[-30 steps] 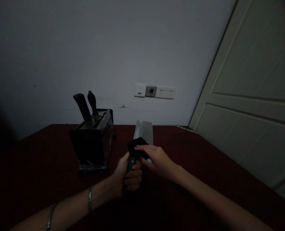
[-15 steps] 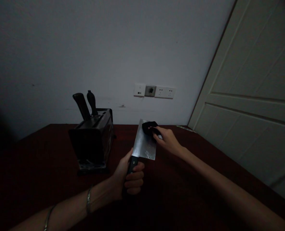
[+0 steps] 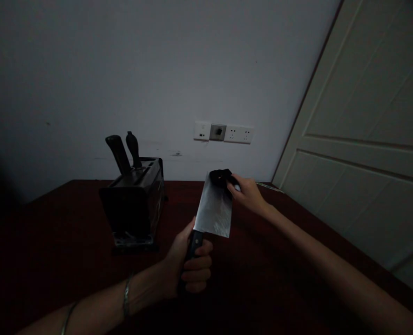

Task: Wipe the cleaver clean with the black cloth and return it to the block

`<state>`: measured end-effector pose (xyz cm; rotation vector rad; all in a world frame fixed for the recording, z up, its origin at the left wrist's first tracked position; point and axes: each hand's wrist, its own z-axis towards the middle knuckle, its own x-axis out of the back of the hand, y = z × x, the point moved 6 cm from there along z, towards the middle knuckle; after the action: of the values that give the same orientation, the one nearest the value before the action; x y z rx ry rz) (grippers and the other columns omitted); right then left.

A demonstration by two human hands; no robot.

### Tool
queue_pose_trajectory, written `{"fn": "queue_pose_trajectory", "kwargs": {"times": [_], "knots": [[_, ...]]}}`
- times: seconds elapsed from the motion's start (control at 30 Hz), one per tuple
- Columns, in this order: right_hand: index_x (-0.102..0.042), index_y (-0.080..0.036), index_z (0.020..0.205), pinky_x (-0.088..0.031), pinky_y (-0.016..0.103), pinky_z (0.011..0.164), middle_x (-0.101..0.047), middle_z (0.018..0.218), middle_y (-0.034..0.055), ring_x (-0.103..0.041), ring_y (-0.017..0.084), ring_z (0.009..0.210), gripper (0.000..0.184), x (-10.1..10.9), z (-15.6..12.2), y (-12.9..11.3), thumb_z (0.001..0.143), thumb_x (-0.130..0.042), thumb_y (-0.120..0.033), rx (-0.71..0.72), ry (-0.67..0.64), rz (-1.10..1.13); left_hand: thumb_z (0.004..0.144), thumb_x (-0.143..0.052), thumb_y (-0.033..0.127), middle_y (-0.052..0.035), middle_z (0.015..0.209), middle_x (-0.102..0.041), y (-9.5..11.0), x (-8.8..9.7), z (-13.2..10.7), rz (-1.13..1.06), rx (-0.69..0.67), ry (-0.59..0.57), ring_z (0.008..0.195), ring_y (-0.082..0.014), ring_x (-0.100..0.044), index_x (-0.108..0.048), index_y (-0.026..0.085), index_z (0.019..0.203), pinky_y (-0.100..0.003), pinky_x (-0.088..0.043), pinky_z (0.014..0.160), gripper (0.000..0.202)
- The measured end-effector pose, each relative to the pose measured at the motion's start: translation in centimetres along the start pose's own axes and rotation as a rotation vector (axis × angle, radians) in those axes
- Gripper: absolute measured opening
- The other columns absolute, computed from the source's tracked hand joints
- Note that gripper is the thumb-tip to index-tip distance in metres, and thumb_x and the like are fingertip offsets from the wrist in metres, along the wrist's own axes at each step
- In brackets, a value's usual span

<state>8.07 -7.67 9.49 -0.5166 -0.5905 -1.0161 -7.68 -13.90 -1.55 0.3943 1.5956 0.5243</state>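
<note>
My left hand (image 3: 188,263) is closed round the dark handle of a cleaver (image 3: 213,211), whose broad steel blade points away from me over the dark red table (image 3: 70,251). My right hand (image 3: 248,194) pinches a small black cloth (image 3: 221,177) against the far top corner of the blade. Bracelets show on my left wrist.
A black knife block (image 3: 134,200) with two dark knife handles (image 3: 124,151) stands to the left of the cleaver. A row of wall sockets (image 3: 223,133) sits on the grey wall behind. A pale panelled door (image 3: 363,139) fills the right side.
My right hand has slid the black cloth along the blade from the handle end to the far tip. The cleaver has tilted a little, showing more of its flat face.
</note>
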Motion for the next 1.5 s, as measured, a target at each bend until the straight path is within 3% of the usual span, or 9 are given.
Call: {"fn": "queue_pose_trajectory", "kwargs": {"times": [0.23,0.37,0.53,0.63,0.8,0.9,1.17,1.27,1.5], "knots": [[-0.057,-0.014,0.079,-0.038,0.025,0.052,-0.060,0.065,0.0046,-0.054,0.013,0.054,0.018,-0.4,-0.1,0.0,0.084,-0.043,-0.024,-0.023,0.006,0.001,0.085,-0.011,0.061,0.0051,0.032,-0.023,0.2,-0.2,-0.2,-0.005,-0.016,0.022,0.027,-0.0072,-0.015,-0.039,0.018,0.050,-0.019,-0.019,0.029,0.062],[-0.059,-0.014,0.096,-0.048,0.030,0.068,-0.067,0.088,0.0097,-0.063,0.018,0.076,0.020,-1.7,-2.9,-3.1,0.084,-0.044,-0.023,0.021,-0.076,0.108,0.085,-0.007,0.060,0.0054,0.032,-0.022,0.7,0.3,-0.1,-0.027,-0.052,0.043,0.027,-0.0068,-0.012,-0.038,0.018,0.048,-0.019,-0.017,0.028,0.064],[-0.056,-0.012,0.109,-0.048,0.031,0.087,-0.065,0.107,0.0122,-0.061,0.018,0.099,0.029,-2.6,-6.7,-6.9,0.082,-0.048,-0.017,0.147,-0.140,0.283,0.084,-0.003,0.061,0.0049,0.031,-0.023,1.0,1.3,0.3,-0.027,-0.078,0.027,0.026,-0.0076,-0.014,-0.039,0.018,0.049,-0.020,-0.018,0.028,0.066],[-0.055,-0.014,0.112,-0.048,0.032,0.086,-0.065,0.107,0.0113,-0.061,0.019,0.098,0.031,-2.7,-6.3,-5.3,0.082,-0.047,-0.019,0.095,-0.165,0.274,0.083,-0.004,0.062,0.0042,0.032,-0.025,0.1,1.6,0.5,-0.043,-0.047,0.026,0.026,-0.0080,-0.017,-0.040,0.018,0.050,-0.020,-0.019,0.029,0.066],[-0.057,-0.014,0.109,-0.049,0.037,0.079,-0.066,0.101,0.0129,-0.063,0.022,0.091,0.028,-2.1,-2.1,0.4,0.083,-0.046,-0.021,-0.019,-0.119,0.130,0.081,-0.003,0.066,0.0040,0.032,-0.025,-1.5,1.1,0.6,-0.096,0.030,0.010,0.026,-0.0074,-0.018,-0.040,0.017,0.049,-0.019,-0.020,0.029,0.069],[-0.057,-0.015,0.110,-0.049,0.039,0.080,-0.066,0.103,0.0127,-0.063,0.022,0.091,0.029,-1.9,-0.8,1.2,0.083,-0.047,-0.021,0.003,-0.102,0.093,0.080,-0.001,0.067,0.0038,0.031,-0.025,-1.6,0.9,0.6,-0.104,0.036,-0.003,0.025,-0.0075,-0.019,-0.040,0.017,0.049,-0.019,-0.019,0.029,0.070],[-0.051,-0.013,0.118,-0.045,0.034,0.094,-0.059,0.118,0.0131,-0.054,0.019,0.111,0.038,-3.0,-5.8,-7.8,0.080,-0.050,-0.017,0.216,-0.275,0.246,0.082,-0.010,0.065,0.0048,0.033,-0.024,-0.8,2.0,0.3,-0.139,-0.027,0.095,0.027,-0.0067,-0.016,-0.040,0.017,0.050,-0.018,-0.021,0.029,0.064],[-0.050,-0.015,0.119,-0.045,0.032,0.094,-0.060,0.117,0.0103,-0.054,0.017,0.110,0.040,-2.5,-6.3,-9.3,0.080,-0.051,-0.018,0.276,-0.313,0.313,0.082,-0.009,0.064,0.0047,0.033,-0.024,-0.9,1.8,0.2,-0.139,-0.011,0.087,0.027,-0.0070,-0.017,-0.041,0.017,0.051,-0.019,-0.021,0.029,0.065],[-0.055,-0.014,0.111,-0.049,0.038,0.080,-0.064,0.107,0.0142,-0.062,0.024,0.094,0.030,-1.1,0.5,-2.6,0.082,-0.047,-0.019,0.095,-0.230,0.062,0.081,-0.008,0.067,0.0043,0.033,-0.027,-1.5,-0.4,-0.1,-0.096,0.028,-0.002,0.026,-0.0070,-0.019,-0.040,0.017,0.052,-0.018,-0.021,0.030,0.066]]}}
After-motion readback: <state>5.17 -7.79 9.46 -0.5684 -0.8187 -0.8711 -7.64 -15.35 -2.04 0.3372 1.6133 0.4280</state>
